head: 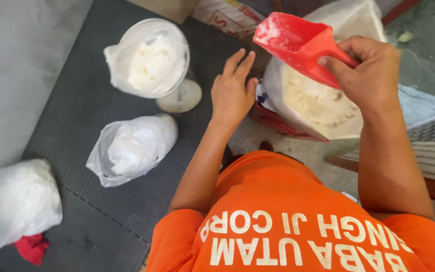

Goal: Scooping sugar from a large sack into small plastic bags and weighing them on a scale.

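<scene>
Red plastic scoop (298, 43) — dusted white inside, tilted above open sack of pale flour (318, 103); right hand (371, 70) grip closed round scoop handle; left hand (232, 93) open, fingers spread, empty, beside sack rim; filled clear bags (132, 148) on dark ribbed mat (76, 100) — grey concrete floor (16, 60) beyond.

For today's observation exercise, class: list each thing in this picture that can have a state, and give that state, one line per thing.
Red scoop: held up by the right hand, dusted with white powder.
Left hand: open, fingers spread, holding nothing.
Large sack: open, holding pale powder.
Bag on the scale: open, filled with white powder.
Bag on the mat: lying on its side, filled.
Bag at left: filled; whether tied cannot be told.
</scene>
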